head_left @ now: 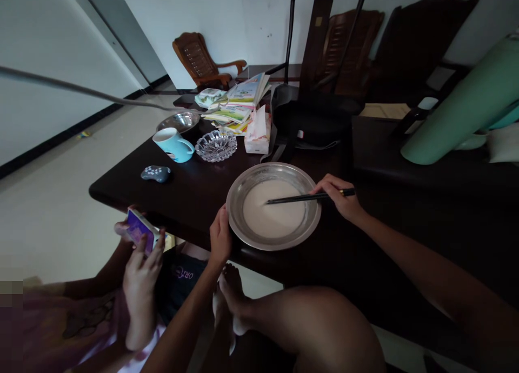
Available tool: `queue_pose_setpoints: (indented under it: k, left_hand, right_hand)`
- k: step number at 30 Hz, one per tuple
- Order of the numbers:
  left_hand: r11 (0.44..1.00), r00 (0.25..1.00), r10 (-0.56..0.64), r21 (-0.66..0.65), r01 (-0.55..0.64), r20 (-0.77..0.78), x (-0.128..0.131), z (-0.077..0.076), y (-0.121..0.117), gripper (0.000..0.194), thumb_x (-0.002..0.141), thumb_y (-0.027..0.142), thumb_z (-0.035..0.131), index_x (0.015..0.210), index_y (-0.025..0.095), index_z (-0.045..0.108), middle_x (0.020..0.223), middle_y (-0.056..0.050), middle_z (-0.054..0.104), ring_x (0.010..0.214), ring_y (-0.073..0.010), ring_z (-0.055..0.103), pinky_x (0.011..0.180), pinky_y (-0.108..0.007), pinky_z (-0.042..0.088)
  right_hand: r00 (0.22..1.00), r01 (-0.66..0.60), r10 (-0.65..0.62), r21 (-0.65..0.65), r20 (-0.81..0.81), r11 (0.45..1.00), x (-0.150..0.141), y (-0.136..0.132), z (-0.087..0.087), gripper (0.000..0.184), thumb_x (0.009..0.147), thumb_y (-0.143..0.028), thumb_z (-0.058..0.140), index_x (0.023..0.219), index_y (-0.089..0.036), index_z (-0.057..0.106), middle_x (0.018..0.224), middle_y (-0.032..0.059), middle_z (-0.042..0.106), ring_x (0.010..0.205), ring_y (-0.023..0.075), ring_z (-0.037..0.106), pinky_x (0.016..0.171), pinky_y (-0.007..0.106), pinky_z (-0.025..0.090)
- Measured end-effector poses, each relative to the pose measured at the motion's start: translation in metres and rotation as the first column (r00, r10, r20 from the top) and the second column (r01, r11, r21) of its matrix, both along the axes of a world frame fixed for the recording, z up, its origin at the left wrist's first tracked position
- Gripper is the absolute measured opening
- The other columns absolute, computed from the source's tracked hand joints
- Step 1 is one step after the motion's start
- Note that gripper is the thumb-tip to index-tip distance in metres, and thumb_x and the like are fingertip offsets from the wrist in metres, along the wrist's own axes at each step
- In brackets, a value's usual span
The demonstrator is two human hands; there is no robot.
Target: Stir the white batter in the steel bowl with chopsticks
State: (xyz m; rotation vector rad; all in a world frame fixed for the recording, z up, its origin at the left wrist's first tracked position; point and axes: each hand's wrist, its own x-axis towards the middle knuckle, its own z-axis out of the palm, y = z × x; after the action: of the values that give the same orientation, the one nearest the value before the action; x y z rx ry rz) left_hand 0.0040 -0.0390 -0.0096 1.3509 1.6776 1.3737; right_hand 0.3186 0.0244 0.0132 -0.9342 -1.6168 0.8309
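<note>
A wide metal bowl (234, 213) stands near the front edge of the dark table, with a pale, creamy liquid (273, 211) in it. My left hand (221, 235) grips the bowl's left rim, its fingers partly hidden by the bowl. In my right hand (340, 197), at the bowl's right side, is a pair of dark chopsticks (294, 198). They slant over the right rim, and their tips dip into the liquid near the middle.
Left of the bowl are a game controller (156, 173), a light blue mug (174, 145) and a glass dish (216, 146). Behind lie a tissue pack (258, 132), books (243, 100) and a black bag (312, 121). A green cylinder (458, 108) leans at right. Another person's hands hold a phone (141, 230).
</note>
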Motion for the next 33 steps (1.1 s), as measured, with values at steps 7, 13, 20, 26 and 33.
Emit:
queue_pose_setpoints:
  k: [7,13,20,26,33]
  left_hand:
    - [1.0,1.0,0.006,-0.006,-0.006,-0.002,-0.0001,-0.0002,0.0007,0.065,0.094,0.065,0.037,0.121,0.015,0.067,0.118,-0.011,0.072,0.114,-0.0256,0.062,0.1,-0.035,0.046]
    - [1.0,1.0,0.002,-0.016,-0.001,0.003,-0.0002,-0.0011,0.0007,0.065,0.094,0.065,0.037,0.122,0.014,0.066,0.118,-0.011,0.072,0.115,-0.0253,0.062,0.1,-0.035,0.046]
    - [1.0,1.0,0.008,-0.02,-0.008,-0.011,-0.0006,-0.0003,0.0003,0.064,0.094,0.064,0.036,0.121,0.015,0.067,0.118,-0.01,0.071,0.115,-0.0249,0.061,0.101,-0.034,0.045]
    - [1.0,1.0,0.012,-0.022,-0.012,-0.002,0.0007,0.0008,0.0008,0.067,0.092,0.067,0.037,0.121,0.015,0.068,0.118,-0.01,0.072,0.114,-0.0253,0.062,0.1,-0.034,0.046]
    - [1.0,1.0,0.004,-0.005,-0.004,0.006,0.0002,-0.0008,0.0009,0.064,0.094,0.064,0.038,0.122,0.015,0.067,0.119,-0.01,0.071,0.115,-0.0252,0.062,0.101,-0.034,0.046]
  right_hand:
    - [0.999,-0.034,0.034,-0.006,0.002,0.999,0.0006,-0.0003,0.0028,0.038,0.095,-0.051,0.054,0.073,-0.025,0.073,0.071,0.0025,0.071,0.069,0.0193,0.064,0.07,0.036,0.05]
    - [0.991,0.008,-0.011,-0.023,-0.133,1.0,0.0022,-0.0001,0.0021,0.037,0.096,-0.049,0.053,0.073,-0.025,0.071,0.065,0.0008,0.067,0.063,0.0178,0.062,0.064,0.034,0.049]
    - [0.999,0.038,-0.038,-0.01,-0.02,0.999,0.0001,-0.0008,0.0037,0.037,0.093,-0.051,0.056,0.074,-0.025,0.074,0.072,0.0018,0.071,0.069,0.019,0.064,0.069,0.035,0.051]
    - [0.999,-0.04,0.04,0.003,0.019,0.999,0.0,-0.0014,0.0037,0.038,0.094,-0.051,0.055,0.073,-0.025,0.074,0.072,0.0025,0.071,0.069,0.0191,0.064,0.069,0.036,0.05]
    - [0.994,-0.006,0.002,-0.034,-0.112,0.999,-0.0002,-0.0004,0.0017,0.037,0.094,-0.051,0.055,0.074,-0.026,0.072,0.067,0.0007,0.069,0.064,0.0181,0.064,0.064,0.034,0.05]
